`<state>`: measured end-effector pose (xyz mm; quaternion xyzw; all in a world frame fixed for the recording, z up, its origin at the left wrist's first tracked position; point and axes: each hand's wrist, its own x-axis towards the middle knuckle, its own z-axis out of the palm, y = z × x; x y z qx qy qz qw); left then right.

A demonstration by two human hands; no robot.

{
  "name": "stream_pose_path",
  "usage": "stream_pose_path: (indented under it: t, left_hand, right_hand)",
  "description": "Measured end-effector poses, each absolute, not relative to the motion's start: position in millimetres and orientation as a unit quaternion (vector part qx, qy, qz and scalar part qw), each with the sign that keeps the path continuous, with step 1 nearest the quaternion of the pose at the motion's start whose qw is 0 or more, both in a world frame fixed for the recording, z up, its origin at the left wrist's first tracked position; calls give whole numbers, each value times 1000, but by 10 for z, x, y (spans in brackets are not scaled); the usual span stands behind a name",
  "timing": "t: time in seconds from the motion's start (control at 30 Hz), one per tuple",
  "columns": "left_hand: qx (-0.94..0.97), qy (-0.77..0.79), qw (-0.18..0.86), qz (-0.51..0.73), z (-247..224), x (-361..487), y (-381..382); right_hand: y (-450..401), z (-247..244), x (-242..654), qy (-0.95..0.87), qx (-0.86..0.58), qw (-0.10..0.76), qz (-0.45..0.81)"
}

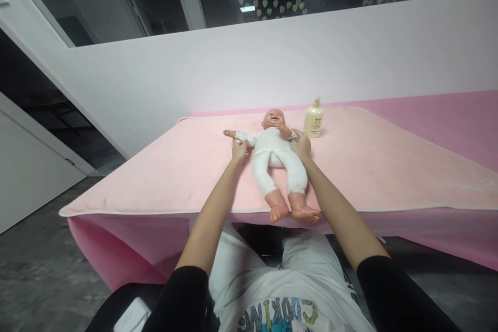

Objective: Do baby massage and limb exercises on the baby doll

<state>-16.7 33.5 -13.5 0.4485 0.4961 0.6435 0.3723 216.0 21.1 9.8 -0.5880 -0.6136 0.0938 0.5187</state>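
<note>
Left hand (240, 150): curled closed round 1 arm (245, 138) of the doll (273, 141)
Right hand (302, 146): likewise round the other
Doll's arms: best held lightly, evenly — no tugging

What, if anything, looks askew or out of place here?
The doll: its feet seem to poke past the front edge of the mat, while the rest lies on it. The bottle stands upright; no spill shows.

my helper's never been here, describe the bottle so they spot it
On the pink-covered table, find the doll lying face up. Just beyond the person's right hand stands the bottle, pale yellow and upright, unlike the white-clad doll.
</note>
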Motion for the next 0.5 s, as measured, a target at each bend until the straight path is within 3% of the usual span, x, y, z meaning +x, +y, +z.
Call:
stream_pose_path:
  t: [0.23,0.37,0.5]
  left_hand:
    - [313,478,440,693,-17,-310,348]
    - [252,482,418,727,10,-440,380]
    - [220,479,379,761,28,-549,381]
  right_hand:
    - [248,101,2155,-535,-580,592,166]
    - [290,102,2180,-485,-597,606,202]
    - [418,97,2262,-409,-560,675,252]
